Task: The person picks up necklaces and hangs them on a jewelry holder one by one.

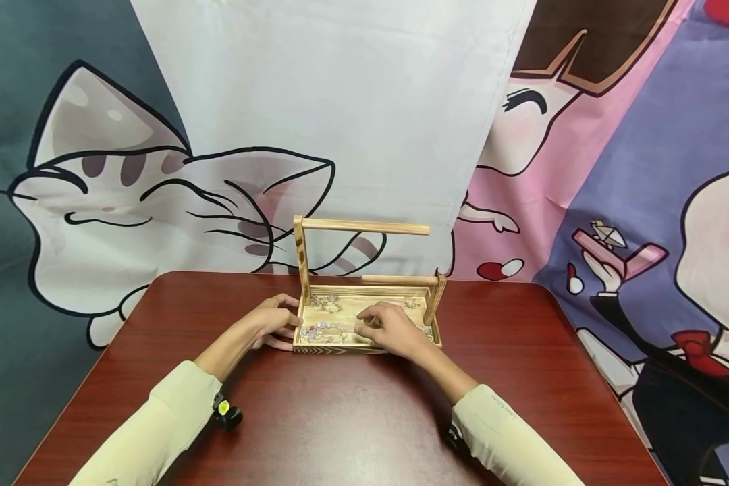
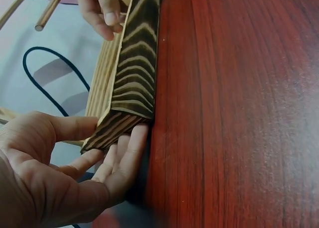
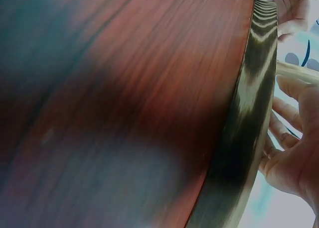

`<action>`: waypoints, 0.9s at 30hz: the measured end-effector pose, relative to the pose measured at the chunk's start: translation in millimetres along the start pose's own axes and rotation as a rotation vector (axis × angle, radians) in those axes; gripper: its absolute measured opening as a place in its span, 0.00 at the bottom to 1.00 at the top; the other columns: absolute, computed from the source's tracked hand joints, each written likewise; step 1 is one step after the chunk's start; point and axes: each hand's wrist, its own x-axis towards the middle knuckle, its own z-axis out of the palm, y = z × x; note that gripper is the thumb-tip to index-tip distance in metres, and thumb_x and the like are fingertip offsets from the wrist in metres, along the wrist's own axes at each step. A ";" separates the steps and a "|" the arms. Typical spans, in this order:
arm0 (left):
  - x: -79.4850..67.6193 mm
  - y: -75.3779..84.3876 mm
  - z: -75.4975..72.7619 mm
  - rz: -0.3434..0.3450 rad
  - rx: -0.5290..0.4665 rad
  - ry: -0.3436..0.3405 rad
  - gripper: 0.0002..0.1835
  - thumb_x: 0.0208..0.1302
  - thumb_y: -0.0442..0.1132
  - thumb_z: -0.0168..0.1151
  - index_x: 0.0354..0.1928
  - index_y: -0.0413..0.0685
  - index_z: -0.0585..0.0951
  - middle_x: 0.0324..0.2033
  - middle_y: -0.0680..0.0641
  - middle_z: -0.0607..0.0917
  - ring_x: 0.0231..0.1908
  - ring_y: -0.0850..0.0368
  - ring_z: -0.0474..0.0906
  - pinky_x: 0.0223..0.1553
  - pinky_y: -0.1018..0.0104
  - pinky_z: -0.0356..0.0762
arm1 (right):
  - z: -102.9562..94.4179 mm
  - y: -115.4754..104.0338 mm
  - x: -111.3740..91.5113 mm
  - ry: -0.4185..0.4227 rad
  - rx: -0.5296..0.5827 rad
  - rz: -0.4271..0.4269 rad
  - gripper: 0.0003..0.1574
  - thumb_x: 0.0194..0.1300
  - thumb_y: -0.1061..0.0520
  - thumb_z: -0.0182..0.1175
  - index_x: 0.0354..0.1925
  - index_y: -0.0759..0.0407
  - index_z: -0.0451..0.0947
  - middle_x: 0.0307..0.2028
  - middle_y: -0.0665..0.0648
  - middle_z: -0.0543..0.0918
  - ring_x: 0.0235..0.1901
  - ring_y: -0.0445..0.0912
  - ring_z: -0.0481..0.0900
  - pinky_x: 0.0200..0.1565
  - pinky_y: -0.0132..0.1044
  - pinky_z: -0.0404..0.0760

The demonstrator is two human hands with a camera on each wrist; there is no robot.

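Left hand (image 1: 272,322) steadies the left end of a wooden jewelry tray (image 1: 340,349), gripping it with the thumb on the rim and the other fingers against the outer end. Right hand (image 1: 391,327) is over the tray's interior, its fingers bent and dipping behind the front wall; whether they pinch anything cannot be told. The tray lies toward the far edge of the table, its long front wall showing dark, wavy grain.

Inside, a multicolored beaded bracelet (image 1: 325,326) lies at the front left, between the two hands. Behind it, near the back left corner, is a cluster of silvery jewelry (image 1: 328,304), and a small shiny ornament (image 1: 411,303) sits at the back right. From the left end rises a tall post (image 1: 302,263) bearing an upper bar (image 1: 364,226); a shorter post (image 1: 435,300) at the right carries a lower bar (image 1: 401,279).

Beneath everything is a reddish-brown table (image 1: 364,418). Pale sleeves (image 1: 164,418) cover the forearms, and behind hangs a backdrop (image 1: 352,101) printed with a smiling cartoon cat (image 1: 109,182).
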 end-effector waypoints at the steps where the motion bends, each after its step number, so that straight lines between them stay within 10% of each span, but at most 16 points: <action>1: -0.6 -0.4 -0.8 -0.003 0.000 -0.003 0.31 0.77 0.30 0.63 0.77 0.43 0.66 0.47 0.38 0.88 0.42 0.49 0.90 0.40 0.51 0.98 | 2.2 -0.6 2.4 -0.002 0.009 -0.011 0.20 0.77 0.48 0.71 0.55 0.62 0.91 0.45 0.58 0.92 0.42 0.46 0.90 0.49 0.44 0.93; 20: -1.3 1.4 -1.2 -0.026 -0.006 -0.030 0.30 0.80 0.32 0.61 0.78 0.46 0.64 0.51 0.37 0.87 0.47 0.47 0.90 0.43 0.47 0.97 | 32.5 -3.2 37.8 -0.088 -0.064 0.013 0.17 0.75 0.42 0.74 0.44 0.54 0.95 0.39 0.50 0.95 0.42 0.44 0.89 0.47 0.43 0.91; 27: 1.6 1.7 -2.3 -0.032 -0.005 -0.034 0.30 0.80 0.32 0.61 0.78 0.46 0.64 0.51 0.37 0.87 0.47 0.47 0.89 0.42 0.48 0.97 | 61.5 31.9 60.4 -0.067 -0.168 0.047 0.10 0.68 0.40 0.80 0.33 0.40 0.97 0.33 0.39 0.94 0.37 0.38 0.89 0.43 0.38 0.91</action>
